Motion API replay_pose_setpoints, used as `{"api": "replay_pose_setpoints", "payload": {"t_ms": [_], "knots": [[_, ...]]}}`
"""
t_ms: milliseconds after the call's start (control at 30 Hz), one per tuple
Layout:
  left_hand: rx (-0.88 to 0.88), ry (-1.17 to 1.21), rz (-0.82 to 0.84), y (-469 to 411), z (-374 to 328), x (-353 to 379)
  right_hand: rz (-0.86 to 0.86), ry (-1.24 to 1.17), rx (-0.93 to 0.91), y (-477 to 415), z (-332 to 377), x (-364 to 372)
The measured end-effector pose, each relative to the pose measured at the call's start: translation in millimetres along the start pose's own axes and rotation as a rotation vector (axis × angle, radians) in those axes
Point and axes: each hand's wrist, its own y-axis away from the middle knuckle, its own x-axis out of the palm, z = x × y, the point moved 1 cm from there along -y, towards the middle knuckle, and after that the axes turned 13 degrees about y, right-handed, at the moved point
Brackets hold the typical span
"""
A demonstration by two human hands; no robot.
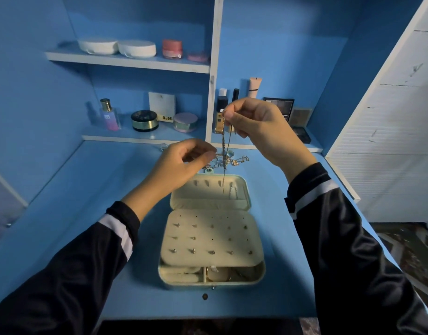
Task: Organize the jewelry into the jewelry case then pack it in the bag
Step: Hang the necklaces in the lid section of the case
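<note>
Head view: right hand (259,126) pinches chain (223,146) above jewelry case (209,204) lid, twelve o'clock; left hand (184,163) loose, empty. Advice: steady tail, lower slowly.

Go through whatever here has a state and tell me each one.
jewelry case: open, lid laid back.
right hand: pinching the top of the chain.
chain: dangling over the lid.
left hand: fingers curled beside the chain; grip unclear.
jewelry pile: loose on the desk behind the case.
</note>
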Motion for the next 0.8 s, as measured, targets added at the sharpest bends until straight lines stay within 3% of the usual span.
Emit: {"api": "replay_pose_setpoints", "payload": {"t_ms": [133,367,667,800], "knots": [[0.116,0.049,-0.032,7.9,-20.0,3.7,0.014,0.009,-0.016,9.4,8.3,4.0],[0.152,0.135,-0.048,25.5,-35.3,14.2,0.011,-0.021,-0.041,30.6,18.4,13.6],[0.216,0.097,-0.090,45.9,-30.0,6.1,0.068,-0.039,0.056,58.3,0.9,17.1],[0.159,0.082,-0.083,48.2,-19.9,0.5,0.130,-0.061,0.127,69.7,-15.2,18.5]]}}
